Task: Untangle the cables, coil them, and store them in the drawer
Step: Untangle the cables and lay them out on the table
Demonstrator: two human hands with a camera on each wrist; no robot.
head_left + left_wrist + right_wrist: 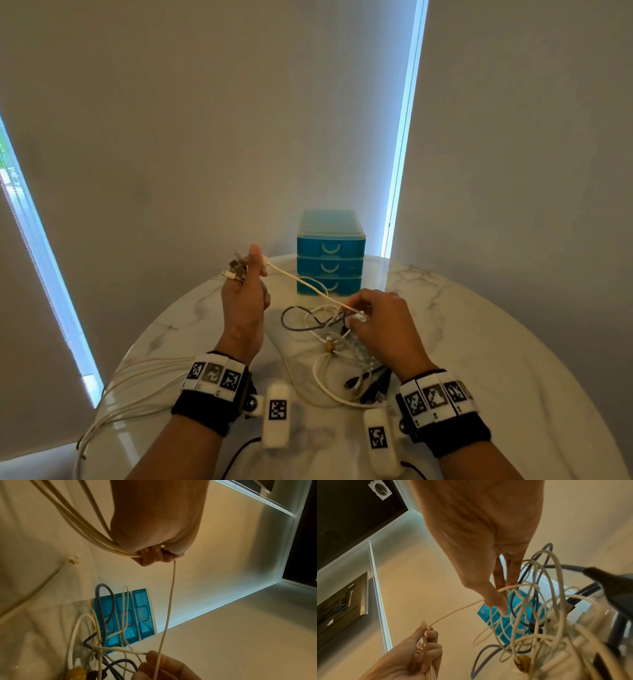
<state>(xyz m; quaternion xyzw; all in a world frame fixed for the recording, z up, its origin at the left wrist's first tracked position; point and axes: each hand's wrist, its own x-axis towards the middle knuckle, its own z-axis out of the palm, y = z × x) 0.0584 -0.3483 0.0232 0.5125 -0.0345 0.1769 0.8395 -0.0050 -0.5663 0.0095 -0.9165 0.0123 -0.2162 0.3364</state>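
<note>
My left hand (248,270) is raised over the table's left side and grips a bundle of cream cables (96,534) near their plugs (236,269). One white cable (301,282) runs taut from it down to my right hand (352,311), which pinches it just above the tangle (325,329) of white, grey and black cables. The taut white cable (169,608) and that same white cable (453,613) show in both wrist views. The blue three-drawer unit (330,253) stands behind the tangle, all drawers closed.
The round marble table (479,342) ends close at left and right. Loose cream cable lengths (137,387) trail off its left front edge. Black plugs (373,387) lie by my right wrist. Walls and a bright window gap (404,137) stand behind.
</note>
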